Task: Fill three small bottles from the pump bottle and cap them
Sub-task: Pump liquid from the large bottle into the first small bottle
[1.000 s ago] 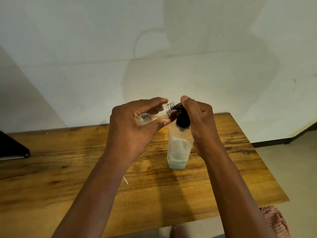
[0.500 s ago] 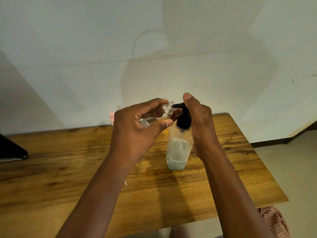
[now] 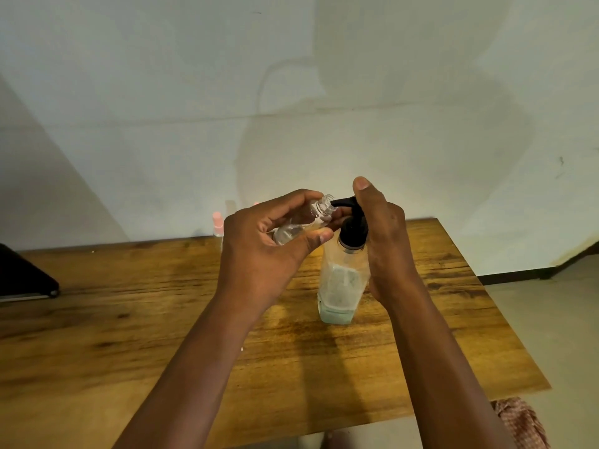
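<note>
Checked cloth [image 3: 522, 422]: pink-and-white scrap at the bottom right corner, below the near table edge; what it belongs to cannot be told.
Table [image 3: 129, 351]: wooden top with dark grain streaks, spanning most of the lower view; light floor shows to its right.
Left forearm: enters from the bottom centre-left, angled up and right towards the middle.
Right forearm: enters from the bottom right, angled up and left.
Pump bottle [image 3: 340, 283]: clear square body, upright on the table right of centre, a shallow layer of pale green liquid at its base, inner walls smeared white.
Left hand [image 3: 259, 254]: fingers and thumb curled round the small bottle, thumb below, index finger over the top.
Small bottle [image 3: 304, 222]: clear, uncapped, held tilted above the table, threaded mouth pointing up and right, just at the tip of the nozzle; whether the two touch cannot be told.
Right hand [image 3: 385, 234]: wrapped round the far right side of the pump bottle's neck and shoulder, one finger raised straight above the pump head.
Pump head [image 3: 351, 222]: black, nozzle pointing left towards the small bottle's mouth.
Dark object [image 3: 22, 273]: black slab at the left edge, on or beside the table.
Pink-capped bottles [image 3: 217, 222]: small, at the far table edge, mostly hidden behind the left hand.
Wall [image 3: 291, 92]: pale, carrying the person's shadow.
</note>
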